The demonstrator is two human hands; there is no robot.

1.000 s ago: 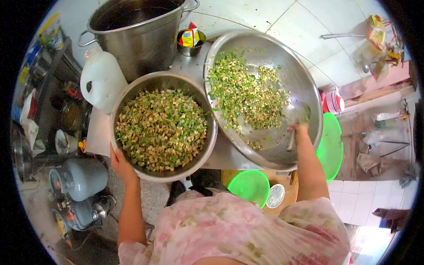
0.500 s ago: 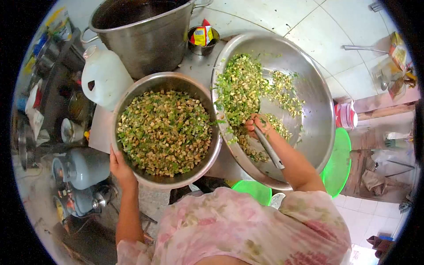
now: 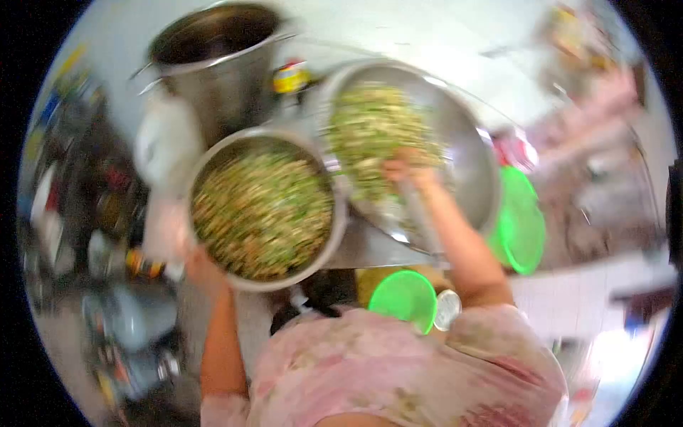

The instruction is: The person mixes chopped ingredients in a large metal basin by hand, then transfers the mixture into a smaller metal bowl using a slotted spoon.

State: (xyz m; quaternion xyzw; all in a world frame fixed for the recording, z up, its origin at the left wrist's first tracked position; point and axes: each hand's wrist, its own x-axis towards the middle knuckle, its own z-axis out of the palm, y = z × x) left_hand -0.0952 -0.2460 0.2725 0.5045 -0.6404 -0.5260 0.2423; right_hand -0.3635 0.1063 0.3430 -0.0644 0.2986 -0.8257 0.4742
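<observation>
A round metal pot (image 3: 337, 231) full of a chopped green and pale mixture (image 3: 263, 213) stands left of centre. My left hand (image 3: 203, 260) is at its lower left rim, blurred, and seems to hold that rim. To the right is a wide, shallow metal bowl (image 3: 466, 142) with more chopped mixture (image 3: 377, 128) piled on its left side. Over that pile, my right hand (image 3: 405, 169) is closed around the handle of a metal utensil (image 3: 420, 213), whose far end is hidden in the food. The whole view is smeared by motion.
Behind stand a tall metal stockpot (image 3: 220, 85), a white jug (image 3: 169, 142) and a small tin with a yellow and red packet (image 3: 290, 77). Green basins (image 3: 404, 300) are below and right of the bowl. Grey gas cylinders (image 3: 131, 317) stand at the lower left.
My right hand first moved left from the wide bowl's right side to the food with the utensil, and remains over the pile. My left hand stays at the pot's rim. The camera view has shifted.
</observation>
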